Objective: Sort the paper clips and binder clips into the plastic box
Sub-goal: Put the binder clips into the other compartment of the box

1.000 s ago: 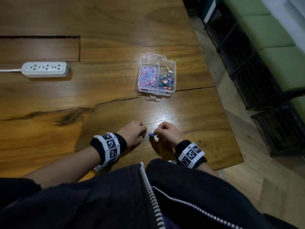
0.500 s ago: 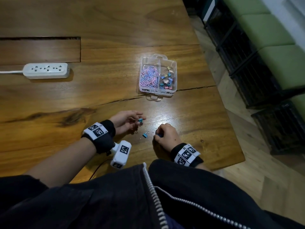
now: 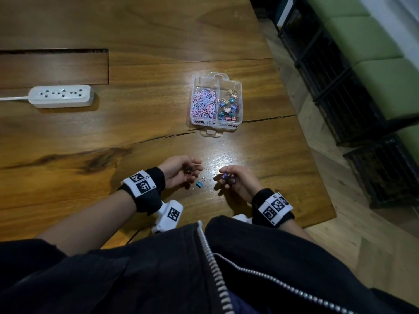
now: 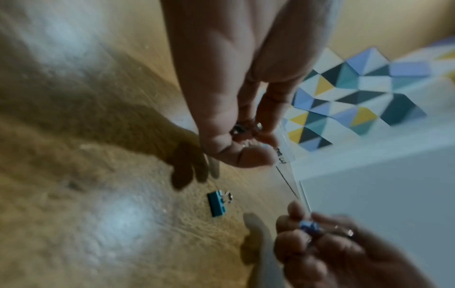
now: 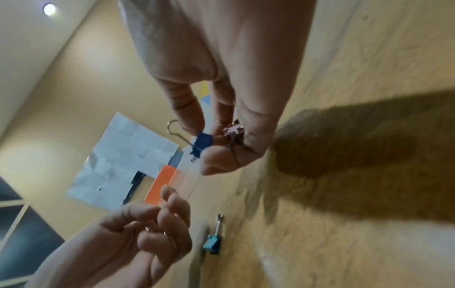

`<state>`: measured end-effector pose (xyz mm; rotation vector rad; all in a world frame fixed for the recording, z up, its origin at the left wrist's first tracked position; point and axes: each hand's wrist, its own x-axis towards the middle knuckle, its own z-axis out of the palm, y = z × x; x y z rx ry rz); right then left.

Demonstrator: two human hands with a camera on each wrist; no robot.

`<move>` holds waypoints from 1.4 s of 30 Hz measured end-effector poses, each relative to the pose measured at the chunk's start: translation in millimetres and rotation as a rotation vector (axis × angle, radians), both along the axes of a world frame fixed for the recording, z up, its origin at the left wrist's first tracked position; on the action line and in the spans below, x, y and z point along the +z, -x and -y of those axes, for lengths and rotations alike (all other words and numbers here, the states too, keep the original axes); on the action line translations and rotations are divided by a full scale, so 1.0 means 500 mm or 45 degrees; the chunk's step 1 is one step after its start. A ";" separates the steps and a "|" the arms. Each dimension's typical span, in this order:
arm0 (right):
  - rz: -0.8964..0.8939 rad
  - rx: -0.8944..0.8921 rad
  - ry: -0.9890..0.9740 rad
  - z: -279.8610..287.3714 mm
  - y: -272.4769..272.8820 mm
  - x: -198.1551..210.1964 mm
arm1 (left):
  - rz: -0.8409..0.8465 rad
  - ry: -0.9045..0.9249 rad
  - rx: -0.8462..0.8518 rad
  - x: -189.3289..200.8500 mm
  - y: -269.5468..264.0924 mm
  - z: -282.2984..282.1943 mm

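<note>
Nearest: left hand (image 3: 179,172) curled round small dark clip (image 3: 187,170); right hand (image 3: 235,180) pinching dark-blue binder clip (image 5: 202,142). Between hands, on wooden surface (image 3: 68,137): light-blue binder clip (image 3: 200,183). Farther: clear two-compartment plastic box (image 3: 216,104), open, clips inside.

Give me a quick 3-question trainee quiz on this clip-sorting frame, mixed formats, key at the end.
1. True or false: the blue binder clip lies on the wooden table between the two hands.
2. Which compartment of the plastic box holds the paper clips, as the head view shows it? A) left B) right C) both
3. Fill in: the right hand pinches a dark blue ____ clip.

Key
1. True; neither the left hand nor the right touches it.
2. A; the binder clips in the box fill the right side.
3. binder
</note>
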<state>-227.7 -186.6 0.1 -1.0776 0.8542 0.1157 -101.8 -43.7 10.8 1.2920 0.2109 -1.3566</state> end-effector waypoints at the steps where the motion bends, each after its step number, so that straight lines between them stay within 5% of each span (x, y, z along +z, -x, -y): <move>1: 0.000 -0.016 -0.067 0.002 0.002 0.001 | 0.118 -0.046 -0.083 0.002 0.004 0.002; 6: -0.041 0.039 -0.072 0.003 0.009 0.000 | 1.307 -0.483 -1.123 -0.012 0.041 0.008; 9: -0.074 0.166 0.111 -0.001 0.015 0.001 | 1.619 -0.604 -1.339 -0.026 0.055 0.010; 13: -0.100 0.234 0.344 -0.005 0.012 -0.004 | 1.390 -0.510 -1.167 -0.025 0.047 0.013; 18: -0.039 0.034 -0.020 0.028 -0.009 0.020 | 0.406 -0.160 -0.266 0.004 0.017 0.036; 20: -0.021 0.008 0.000 0.048 -0.024 0.039 | 0.235 -0.050 -0.106 0.025 -0.002 0.061; 22: -0.016 0.001 0.093 0.063 -0.037 0.056 | 0.470 -0.127 -0.322 0.043 -0.020 0.095; 25: -0.041 0.010 0.261 0.078 -0.037 0.061 | 1.186 -0.355 -0.989 0.051 -0.028 0.117; 28: -0.093 0.164 0.394 0.074 -0.017 0.041 | 1.540 -0.603 -1.495 0.030 -0.003 0.096; 35: -0.146 0.310 0.489 0.033 0.012 0.002 | 1.727 -0.640 -1.478 -0.022 0.072 0.071; 42: -0.124 0.380 0.616 0.067 -0.038 0.028 | 1.647 -0.527 -1.207 -0.023 0.041 0.044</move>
